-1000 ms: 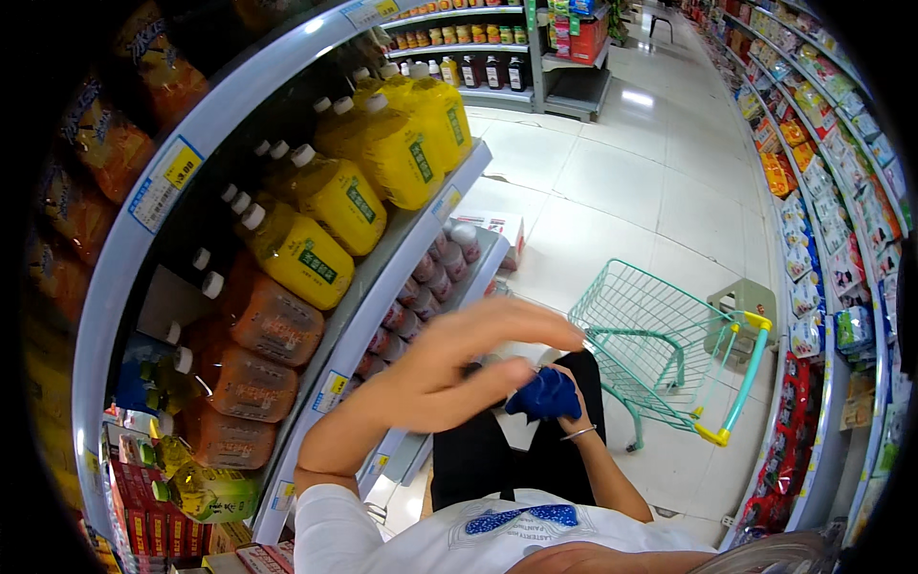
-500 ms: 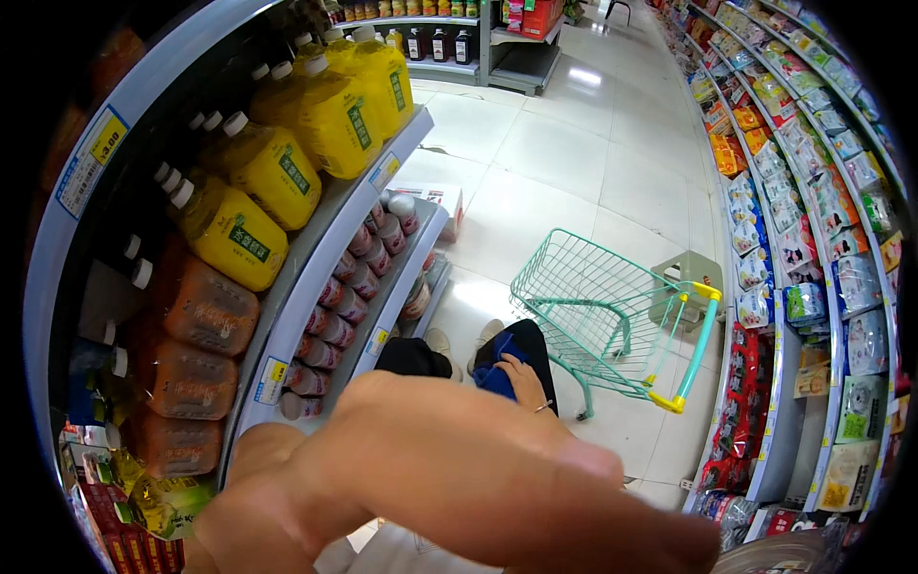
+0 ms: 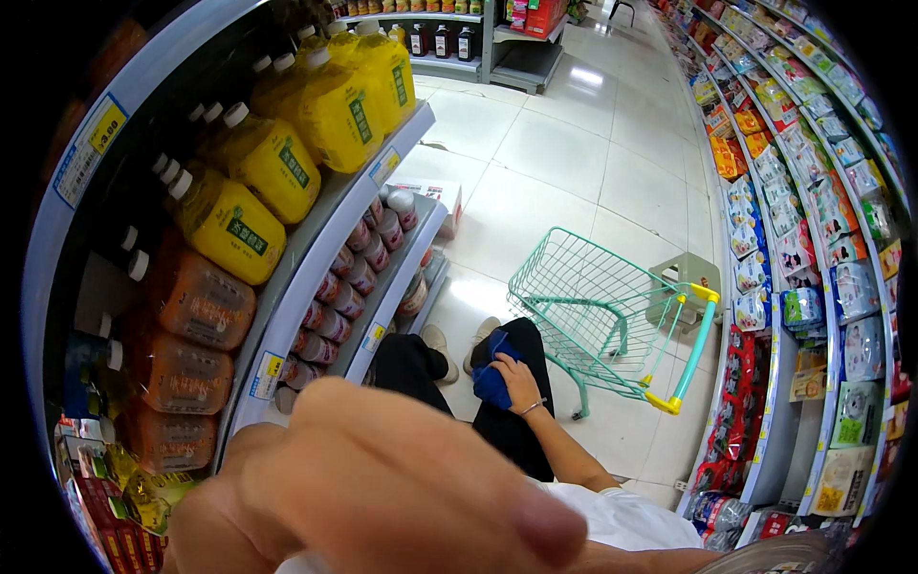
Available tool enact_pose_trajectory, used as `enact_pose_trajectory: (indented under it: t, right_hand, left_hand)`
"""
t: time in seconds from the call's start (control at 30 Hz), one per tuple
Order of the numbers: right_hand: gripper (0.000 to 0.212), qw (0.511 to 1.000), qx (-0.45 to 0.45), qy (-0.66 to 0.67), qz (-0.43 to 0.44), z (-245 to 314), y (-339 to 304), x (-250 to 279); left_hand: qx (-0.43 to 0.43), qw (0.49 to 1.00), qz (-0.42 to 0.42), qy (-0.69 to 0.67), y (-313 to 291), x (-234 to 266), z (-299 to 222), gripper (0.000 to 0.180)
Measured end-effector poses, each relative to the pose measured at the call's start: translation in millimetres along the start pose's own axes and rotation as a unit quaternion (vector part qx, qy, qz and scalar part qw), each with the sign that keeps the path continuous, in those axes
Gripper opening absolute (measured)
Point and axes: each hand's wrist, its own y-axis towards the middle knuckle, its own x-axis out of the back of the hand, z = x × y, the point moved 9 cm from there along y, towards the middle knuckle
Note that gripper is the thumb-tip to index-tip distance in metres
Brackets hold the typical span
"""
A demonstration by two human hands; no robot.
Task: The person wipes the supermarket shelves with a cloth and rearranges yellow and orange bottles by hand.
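Note:
My right hand (image 3: 517,381) rests on my right thigh, its fingers curled over a crumpled blue cloth (image 3: 491,385). A thin bracelet (image 3: 530,408) circles that wrist. Very near the view, my left hand (image 3: 382,478) looms large and blurred across the lower middle. Its fingers are bent, but their tips are mostly hidden, so whether they hold anything does not show. Behind it are my legs in black trousers (image 3: 406,368), knees bent, with light shoes on the floor. Part of my white top (image 3: 622,517) shows at the bottom.
Left, a shelf (image 3: 330,251) carries yellow drink bottles (image 3: 234,225), orange-brown bottles (image 3: 206,297) and small cans (image 3: 360,277). A green wire shopping cart (image 3: 593,306) stands right of my legs, beside a beige plastic stool (image 3: 684,277). Packet-filled shelves (image 3: 794,230) line the right; tiled floor (image 3: 545,153) runs between.
My left hand has shifted left, uncovering more of my legs, white top and right forearm. The right hand stays on the blue cloth; the view has barely shifted.

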Motion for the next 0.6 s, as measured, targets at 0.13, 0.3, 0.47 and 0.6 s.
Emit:
enact_pose_trajectory:
  t: [0.13,0.3,0.47,0.6]
  right_hand:
    - [0.054,1.000,-0.010,0.009,-0.011,3,-1,9]
    - [0.048,1.000,-0.009,0.009,-0.013,2,0,9]
    - [0.046,0.999,0.024,0.003,-0.021,17,7,3]
    - [0.048,1.000,-0.003,-0.009,-0.028,-1,-4,11]
  left_hand:
    - [0.001,1.000,-0.009,0.028,-8,9,-7,0.032]
    - [0.010,1.000,-0.016,-0.005,1,16,9,0.031]
    - [0.009,0.999,-0.012,0.033,-7,7,-10,0.030]
    - [-0.001,1.000,-0.010,0.030,-1,12,-2,0.029]
